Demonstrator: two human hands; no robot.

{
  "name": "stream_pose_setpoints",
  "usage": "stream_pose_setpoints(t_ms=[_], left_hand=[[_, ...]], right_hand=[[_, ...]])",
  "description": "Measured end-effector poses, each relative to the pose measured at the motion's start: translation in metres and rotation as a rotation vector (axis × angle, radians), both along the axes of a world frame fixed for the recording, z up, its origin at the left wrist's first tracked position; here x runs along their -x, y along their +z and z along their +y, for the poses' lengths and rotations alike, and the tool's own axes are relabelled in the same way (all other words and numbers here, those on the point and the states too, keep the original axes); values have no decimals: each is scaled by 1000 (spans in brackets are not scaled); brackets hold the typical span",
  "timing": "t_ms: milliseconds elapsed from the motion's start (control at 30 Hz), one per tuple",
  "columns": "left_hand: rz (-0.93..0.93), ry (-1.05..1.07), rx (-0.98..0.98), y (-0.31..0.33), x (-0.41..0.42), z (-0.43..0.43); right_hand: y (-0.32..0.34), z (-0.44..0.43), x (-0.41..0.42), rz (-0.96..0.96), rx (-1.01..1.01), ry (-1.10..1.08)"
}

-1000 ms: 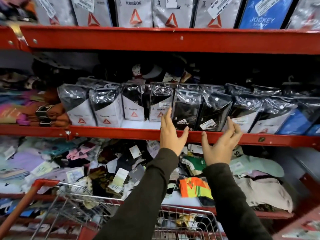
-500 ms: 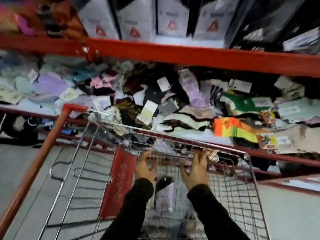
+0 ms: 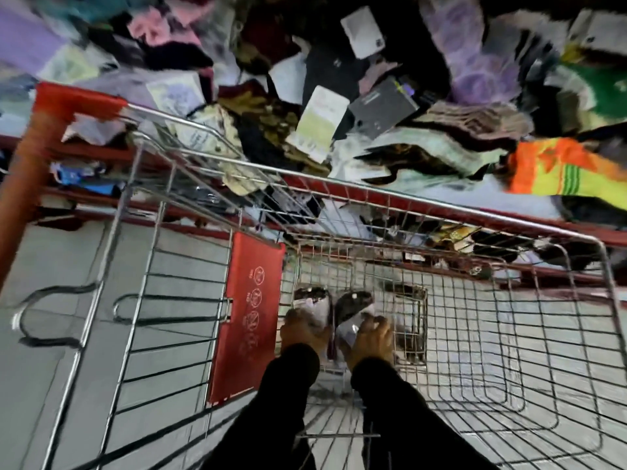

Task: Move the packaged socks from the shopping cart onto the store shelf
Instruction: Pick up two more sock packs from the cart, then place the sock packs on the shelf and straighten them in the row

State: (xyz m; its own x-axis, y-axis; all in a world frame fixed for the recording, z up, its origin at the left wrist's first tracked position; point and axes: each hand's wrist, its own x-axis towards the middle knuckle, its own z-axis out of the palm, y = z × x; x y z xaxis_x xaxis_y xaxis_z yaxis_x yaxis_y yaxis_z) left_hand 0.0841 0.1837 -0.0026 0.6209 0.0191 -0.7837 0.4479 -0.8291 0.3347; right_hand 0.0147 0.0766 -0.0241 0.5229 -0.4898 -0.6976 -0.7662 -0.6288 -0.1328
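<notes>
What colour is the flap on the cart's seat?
Red, with small white symbols; the flap shows in the head view.

Two sock packs sit deep in the wire shopping cart [image 3: 441, 212] basket, side by side & nearly touching: left sock pack [image 3: 314, 305] just right of the cart's red flap, right sock pack [image 3: 353, 308] next to it. Both are clear glossy plastic w/ dark socks showing at the far end & pale card/label toward the near end, standing roughly upright, each gripped at its near end; print too blurred to read. Store shelf [image 3: 509, 212] is a red-edged ledge running just beyond the cart's far rim, its white deck heaped w/ loose mixed socks.
</notes>
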Motion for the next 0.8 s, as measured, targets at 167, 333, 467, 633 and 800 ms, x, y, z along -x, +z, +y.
stream_pose_setpoints(t_ms=[167, 333, 467, 633, 800], left_hand=[[-25, -51, -72, -61, 5, 10], [59, -76, -112, -48, -8, 8], [63, -30, -91, -18, -13, 2], [107, 64, -24, 11, 2, -14], [-10, 142, 79, 68, 18, -45]], right_hand=[[-9, 1, -1, 4, 99, 6], [-11, -4, -2, -48, 58, -24], [11, -24, -3, -50, -13, -62], [51, -56, 1, -90, 4, -57], [108, -91, 9, -155, 71, -56]])
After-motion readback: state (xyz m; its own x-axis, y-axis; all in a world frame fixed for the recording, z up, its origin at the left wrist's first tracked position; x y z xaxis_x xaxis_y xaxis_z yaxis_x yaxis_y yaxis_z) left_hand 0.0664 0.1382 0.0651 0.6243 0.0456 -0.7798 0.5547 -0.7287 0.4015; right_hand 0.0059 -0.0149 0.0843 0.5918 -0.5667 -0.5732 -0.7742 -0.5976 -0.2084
